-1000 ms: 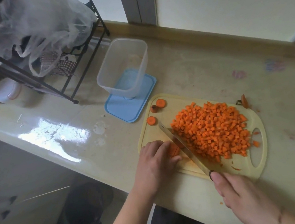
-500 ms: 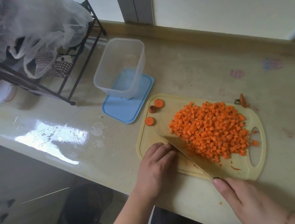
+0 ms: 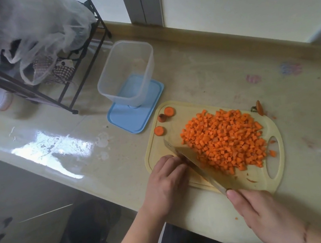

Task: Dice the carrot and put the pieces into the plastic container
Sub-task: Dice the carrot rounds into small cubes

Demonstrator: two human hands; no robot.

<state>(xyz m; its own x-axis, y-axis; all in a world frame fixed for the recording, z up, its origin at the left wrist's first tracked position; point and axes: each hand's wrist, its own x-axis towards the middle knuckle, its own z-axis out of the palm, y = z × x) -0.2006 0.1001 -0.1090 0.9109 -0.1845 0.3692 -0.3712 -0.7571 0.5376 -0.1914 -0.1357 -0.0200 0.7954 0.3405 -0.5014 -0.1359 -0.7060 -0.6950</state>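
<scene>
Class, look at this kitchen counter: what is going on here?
A person is dicing carrot on a yellow cutting board. The right hand holds a knife beside the pile of carrot cubes; the left hand rests by the blade. The plastic container stands empty on its blue lid.

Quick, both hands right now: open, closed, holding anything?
Left hand: fingers curled down on the pale yellow plastic cutting board beside the blade; anything beneath is hidden.
Right hand: gripping the steel kitchen knife by its handle.
</scene>
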